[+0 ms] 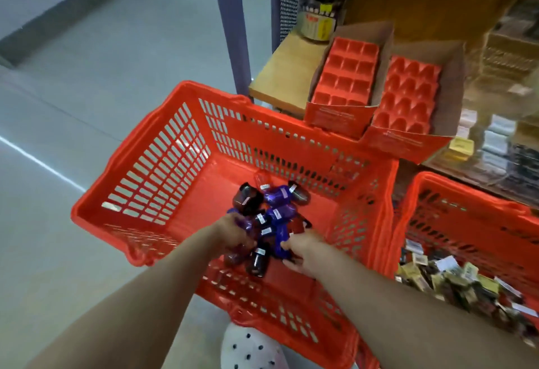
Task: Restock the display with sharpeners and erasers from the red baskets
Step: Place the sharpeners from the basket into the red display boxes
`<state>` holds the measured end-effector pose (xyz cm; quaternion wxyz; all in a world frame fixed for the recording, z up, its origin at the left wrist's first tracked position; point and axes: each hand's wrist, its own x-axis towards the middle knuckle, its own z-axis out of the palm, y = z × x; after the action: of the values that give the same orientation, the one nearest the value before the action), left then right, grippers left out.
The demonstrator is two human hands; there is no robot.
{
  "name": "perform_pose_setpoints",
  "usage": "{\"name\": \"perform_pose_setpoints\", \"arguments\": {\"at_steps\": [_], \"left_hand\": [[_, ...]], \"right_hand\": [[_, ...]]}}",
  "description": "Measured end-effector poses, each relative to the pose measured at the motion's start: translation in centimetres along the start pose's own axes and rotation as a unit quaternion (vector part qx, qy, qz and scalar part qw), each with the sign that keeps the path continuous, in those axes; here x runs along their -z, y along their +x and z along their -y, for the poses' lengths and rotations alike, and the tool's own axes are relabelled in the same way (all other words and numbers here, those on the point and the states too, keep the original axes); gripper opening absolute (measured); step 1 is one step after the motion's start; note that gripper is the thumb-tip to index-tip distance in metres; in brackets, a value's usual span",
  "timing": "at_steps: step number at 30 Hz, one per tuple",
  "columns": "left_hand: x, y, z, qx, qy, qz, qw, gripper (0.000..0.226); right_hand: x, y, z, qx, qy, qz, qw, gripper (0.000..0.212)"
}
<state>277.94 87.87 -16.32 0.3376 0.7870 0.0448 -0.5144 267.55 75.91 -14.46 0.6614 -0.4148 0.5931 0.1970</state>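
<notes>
Left hand [233, 233] grip closed around purple and dark sharpeners [269, 217]; right hand [303, 252] pinching more at pile's near edge. Pile sits on floor of left red basket [145, 164]. Both forearms reach down and forward into basket. Two display trays [344, 77] on shelf [277, 71] show empty cells: judged early, restocking barely begun. Second red basket [437, 193] at right holds small packets, likely erasers [455, 281], untouched.

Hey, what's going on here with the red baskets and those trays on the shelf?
A person is reaching both hands into a red basket, gathering a pile of small purple and dark sharpeners. The left hand and right hand are each closed around some of them. On the shelf behind, two red display trays sit in open cardboard boxes with every visible slot empty. A second red basket at the right holds small packaged items.
</notes>
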Motion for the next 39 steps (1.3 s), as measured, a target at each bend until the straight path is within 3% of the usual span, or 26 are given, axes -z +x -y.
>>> {"name": "perform_pose_setpoints", "arguments": {"at_steps": [5,8,10,12,14,16,19,22,26,27,29,31,33,35,37,39], "left_hand": [[-1.0,1.5,0.1,-0.007,-0.026,0.033,0.999,0.063],[-0.8,0.7,-0.2,-0.044,-0.019,0.018,0.999,0.07],[-0.2,-1.0,-1.2,-0.077,0.067,-0.009,0.995,0.074],[-0.2,-3.5,-2.9,-0.122,0.158,-0.058,0.978,0.059],[-1.2,-6.5,-5.2,-0.2,0.169,-0.107,0.959,0.032],[-3.7,-10.0,-8.0,-0.287,0.138,-0.093,0.943,0.022],[-9.2,-14.9,-11.9,-0.407,0.119,-0.033,0.905,0.026],[-15.7,-17.2,-13.8,-0.433,0.129,0.037,0.891,0.022],[-24.6,-15.2,-11.7,-0.355,0.284,0.098,0.885,0.023],[-26.6,-14.2,-10.6,-0.317,0.377,0.106,0.864,0.038],[-29.7,-12.4,-7.7,-0.231,0.57,0.151,0.774,0.071],[-32.6,-11.3,-5.0,-0.245,0.672,0.18,0.675,0.087],[-35.6,-10.3,-3.0,-0.32,0.712,0.168,0.602,0.089],[-37.9,-9.1,-1.8,-0.354,0.737,0.145,0.557,0.09],[-38.4,-8.0,-1.6,-0.379,0.77,0.14,0.494,0.087],[-37.8,-6.6,-2.1,-0.412,0.778,0.137,0.454,0.075]], "right_hand": [[-0.5,1.5,-0.1,-0.005,0.085,0.015,0.996,0.026],[0.0,0.5,-0.2,0.066,0.089,-0.048,0.993,0.054],[0.8,-1.5,-0.4,0.125,0.035,-0.072,0.989,0.062],[2.1,-4.8,-1.0,0.194,0.014,-0.027,0.981,0.059],[4.5,-8.8,-1.6,0.277,0.008,0.009,0.961,0.049],[8.6,-12.1,-2.2,0.349,-0.003,-0.017,0.937,0.041],[17.2,-14.7,-3.8,0.402,0.008,-0.107,0.91,0.028],[26.8,-14.2,-6.6,0.37,-0.05,-0.169,0.912,0.01],[37.1,-9.7,-13.2,0.178,-0.18,-0.18,0.95,0.028],[38.6,-8.9,-14.8,0.137,-0.22,-0.189,0.947,0.035],[40.7,-7.1,-17.7,0.097,-0.284,-0.192,0.934,0.056],[41.2,-5.4,-19.8,0.141,-0.377,-0.182,0.897,0.079],[40.7,-4.0,-21.2,0.215,-0.481,-0.188,0.829,0.09],[39.7,-2.5,-21.5,0.247,-0.562,-0.189,0.766,0.095],[39.0,-1.3,-21.4,0.265,-0.614,-0.163,0.726,0.096],[38.4,-0.3,-21.3,0.292,-0.655,-0.133,0.684,0.096]]}}
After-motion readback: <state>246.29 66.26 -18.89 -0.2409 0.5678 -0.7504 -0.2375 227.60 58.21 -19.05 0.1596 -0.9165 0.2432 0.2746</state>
